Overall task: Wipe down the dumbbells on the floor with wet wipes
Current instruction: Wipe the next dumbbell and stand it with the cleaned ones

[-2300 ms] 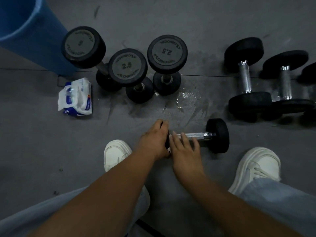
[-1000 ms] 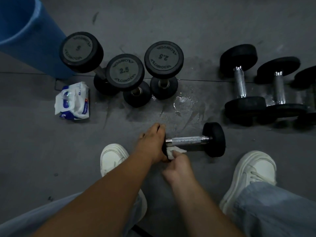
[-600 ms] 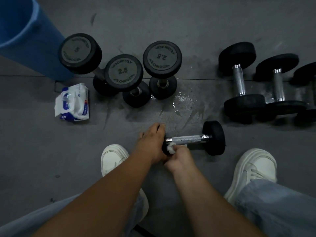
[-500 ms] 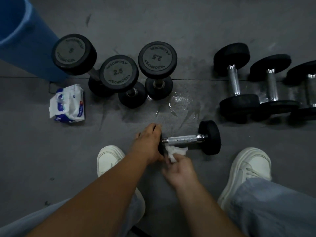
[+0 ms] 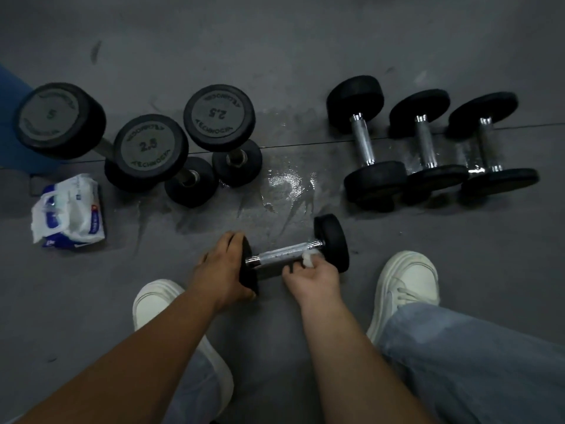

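A small black dumbbell point(image 5: 331, 240) with a chrome handle lies on the grey floor between my shoes. My left hand point(image 5: 221, 269) grips its left head, which is mostly hidden under the fingers. My right hand point(image 5: 312, 273) pinches a crumpled white wet wipe point(image 5: 308, 259) against the right end of the handle, next to the right head. The wet wipe pack point(image 5: 68, 214) lies on the floor at the left.
Three dumbbells stand on end at the back left point(image 5: 151, 151), marked 5 and 2.5. Three more lie side by side at the back right point(image 5: 423, 145). A wet patch point(image 5: 286, 183) shines on the floor. A blue bin point(image 5: 9, 117) is at the left edge. My white shoes point(image 5: 408, 280) flank the dumbbell.
My right hand has slid with the wipe along the handle from its left end to its right end. My left hand has kept hold of the left head.
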The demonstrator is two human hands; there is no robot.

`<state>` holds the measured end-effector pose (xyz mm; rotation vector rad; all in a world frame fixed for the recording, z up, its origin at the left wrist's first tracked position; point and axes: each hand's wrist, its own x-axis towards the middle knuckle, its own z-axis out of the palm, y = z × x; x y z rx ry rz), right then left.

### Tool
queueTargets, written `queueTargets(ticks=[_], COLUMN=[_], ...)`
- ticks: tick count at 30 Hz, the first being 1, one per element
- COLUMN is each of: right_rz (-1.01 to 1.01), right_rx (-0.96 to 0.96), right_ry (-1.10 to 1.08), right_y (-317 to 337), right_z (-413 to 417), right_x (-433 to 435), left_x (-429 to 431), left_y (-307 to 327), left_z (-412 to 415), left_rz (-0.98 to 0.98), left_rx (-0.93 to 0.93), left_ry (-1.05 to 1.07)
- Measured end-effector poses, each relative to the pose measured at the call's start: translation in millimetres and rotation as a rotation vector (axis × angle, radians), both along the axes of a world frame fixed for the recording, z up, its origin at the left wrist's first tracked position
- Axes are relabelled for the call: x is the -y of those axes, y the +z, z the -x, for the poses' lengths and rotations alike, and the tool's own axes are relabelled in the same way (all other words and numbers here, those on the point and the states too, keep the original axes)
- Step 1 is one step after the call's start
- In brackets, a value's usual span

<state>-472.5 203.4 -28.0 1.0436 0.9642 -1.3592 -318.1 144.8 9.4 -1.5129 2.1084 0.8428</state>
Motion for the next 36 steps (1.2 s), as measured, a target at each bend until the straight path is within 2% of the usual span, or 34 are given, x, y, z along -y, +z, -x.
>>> queueTargets(ticks=[6,8,10,11,13,14,15,17,20,23,27,29,36], right_rz=[-0.058,-0.035,-0.072,-0.099,-0.16,-0.137,-0.08,-0.009,-0.164,-0.265,-0.219,-0.192,-0.092], right_rx=[-0.083,-0.261,-0.57,-0.73,-1.232,-1.48,-1.651,-1.804,-1.967,-1.887,-1.664,-1.626,-1.897], right_ry=[0.087,0.217,0.404,0.512,0.872,1.074,1.248,1.578,2.109,2.245,2.252,2.246,2.428], right_y=[5.9,9.5,14.0,18.4,34.4,43.8,49.6,52.8,33.8,17.7,18.3,19.7,45.4], right_z=[2.1,-4.6,-15.2,-16.4,-10.0,-2.1,6.1,19.5,18.5,3.2,7.5,13.4,25.7], right_x=[7.5,-1.7,-17.8,-26.2,-32.8,-32.0,-31.8,-27.2,-33.1,-38.7,-8.6,-0.6,32.3], left_x=[-1.2,-1.0,0.5,0.4,0.7,1.0,1.9,3.6,5.0,3.0,3.5,4.9,8.4], left_y=[-0.7,-1.3,-2.5,-1.9,-0.3,0.2,0.3,-0.3,0.5,-0.4,-2.7,-3.0,-4.4], left_z=[0.3,-0.6,-1.6,-2.0,-2.3,-2.2,-1.7,-1.7,-1.5,-1.9,-2.6,-3.3,-3.3], left_rz=[0.002,0.001,0.007,0.003,-0.003,-0.01,-0.014,-0.021,-0.029,-0.02,-0.02,-0.026,-0.037], left_rx=[-0.011,-0.019,-0.022,-0.026,-0.028,-0.029,-0.034,-0.046,-0.044,-0.047,-0.05,-0.046,-0.05], left_ry=[0.006,0.008,-0.003,-0.006,-0.012,-0.012,-0.01,-0.001,-0.001,-0.008,-0.006,-0.005,0.001])
